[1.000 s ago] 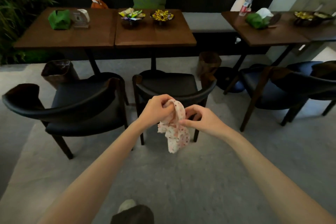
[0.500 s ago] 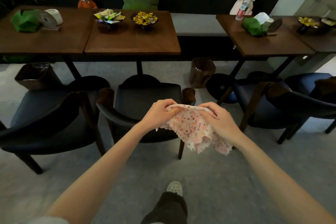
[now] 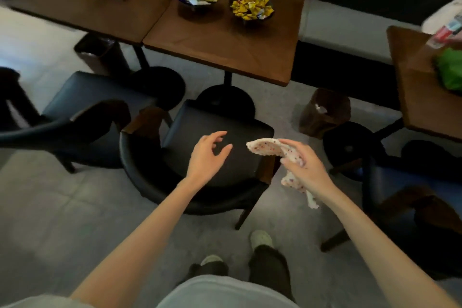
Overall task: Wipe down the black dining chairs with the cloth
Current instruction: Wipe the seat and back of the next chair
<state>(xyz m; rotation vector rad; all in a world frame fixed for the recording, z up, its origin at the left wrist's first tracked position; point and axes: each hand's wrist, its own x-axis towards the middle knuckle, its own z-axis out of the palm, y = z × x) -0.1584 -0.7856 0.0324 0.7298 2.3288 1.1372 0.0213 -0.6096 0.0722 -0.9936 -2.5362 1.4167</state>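
Observation:
A black dining chair point(image 3: 150, 172) with a curved back stands right in front of me, its seat facing the table. My right hand point(image 3: 306, 170) grips a white cloth point(image 3: 267, 149) with small coloured dots above the chair's right armrest; part of the cloth hangs below the hand. My left hand point(image 3: 208, 155) hovers over the seat with spread, relaxed fingers and holds nothing. A second black chair point(image 3: 82, 110) stands to the left, and a third one point(image 3: 405, 192) to the right.
Wooden tables point(image 3: 225, 47) stand behind the chairs with two bowls of wrapped snacks point(image 3: 251, 9). Small brown bins point(image 3: 325, 112) sit on the floor between the tables. My feet point(image 3: 261, 239) are on grey floor just behind the middle chair.
My left hand has let go of the cloth, which now stays in my right hand alone. I have stepped closer and look down more steeply on the middle chair.

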